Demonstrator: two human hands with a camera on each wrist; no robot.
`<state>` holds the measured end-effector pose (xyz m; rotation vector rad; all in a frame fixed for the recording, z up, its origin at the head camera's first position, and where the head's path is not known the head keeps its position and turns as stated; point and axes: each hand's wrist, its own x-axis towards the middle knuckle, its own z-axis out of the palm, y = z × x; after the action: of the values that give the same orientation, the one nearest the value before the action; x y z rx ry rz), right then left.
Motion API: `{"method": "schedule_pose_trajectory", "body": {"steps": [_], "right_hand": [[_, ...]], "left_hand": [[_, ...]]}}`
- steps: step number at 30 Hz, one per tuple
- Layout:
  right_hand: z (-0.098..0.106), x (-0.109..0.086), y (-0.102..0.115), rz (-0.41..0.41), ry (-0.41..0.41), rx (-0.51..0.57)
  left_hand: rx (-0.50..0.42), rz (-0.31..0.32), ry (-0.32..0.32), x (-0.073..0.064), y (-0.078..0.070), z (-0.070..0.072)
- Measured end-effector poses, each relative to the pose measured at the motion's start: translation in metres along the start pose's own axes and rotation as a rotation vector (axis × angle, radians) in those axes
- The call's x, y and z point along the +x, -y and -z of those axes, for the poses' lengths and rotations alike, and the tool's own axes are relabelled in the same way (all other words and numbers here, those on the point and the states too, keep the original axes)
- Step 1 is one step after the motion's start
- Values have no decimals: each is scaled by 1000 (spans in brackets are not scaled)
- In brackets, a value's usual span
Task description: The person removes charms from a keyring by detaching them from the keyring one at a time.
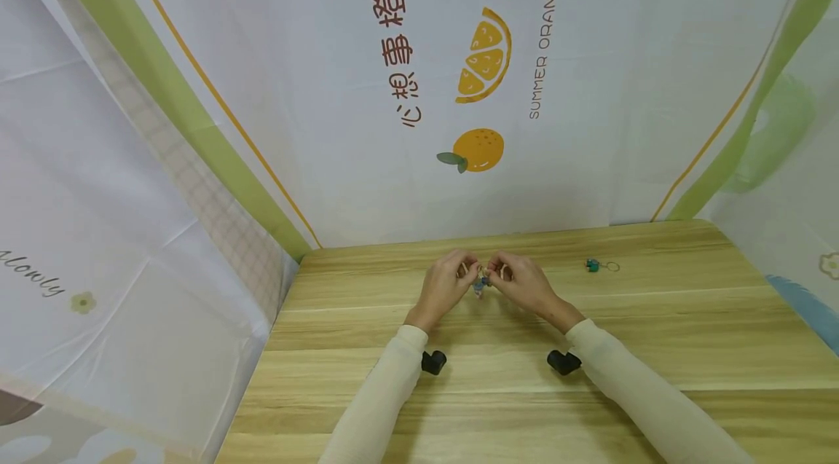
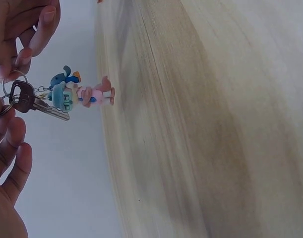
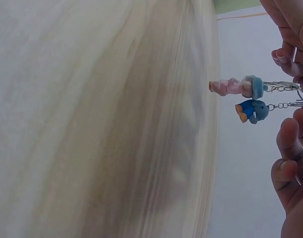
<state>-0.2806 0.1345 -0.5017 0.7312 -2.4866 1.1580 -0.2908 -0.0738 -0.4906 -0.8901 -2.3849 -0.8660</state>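
Observation:
Over the middle of the table my left hand (image 1: 443, 285) and right hand (image 1: 522, 282) meet fingertip to fingertip. Each pinches a metal key ring; in the left wrist view the left fingers grip the lower ring (image 2: 4, 110), the right fingers the thin upper ring (image 2: 23, 74). The rings overlap at the dark head of a key (image 2: 25, 96), whose silver blade points down. Short chains carry two figurines: one in pink with a teal hat (image 3: 233, 87), and a blue one with orange feet (image 3: 252, 111). Fingers partly hide the rings in the right wrist view.
A teal figurine keychain (image 1: 593, 265) with its own ring lies on the wooden table (image 1: 655, 355), right of my hands. Black wrist-camera pieces (image 1: 433, 362) sit under both forearms. A printed white cloth (image 1: 314, 122) hangs behind the table's far edge.

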Motion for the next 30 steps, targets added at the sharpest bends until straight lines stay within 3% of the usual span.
{"method": "schedule_pose_trajectory", "body": {"steps": [12, 30], "right_hand": [[-2, 4, 1, -62, 31, -22], [-5, 3, 1, -48, 17, -41]], "left_hand": [[2, -49, -6, 0, 0, -1], [-1, -59, -2, -1, -3, -3]]}}
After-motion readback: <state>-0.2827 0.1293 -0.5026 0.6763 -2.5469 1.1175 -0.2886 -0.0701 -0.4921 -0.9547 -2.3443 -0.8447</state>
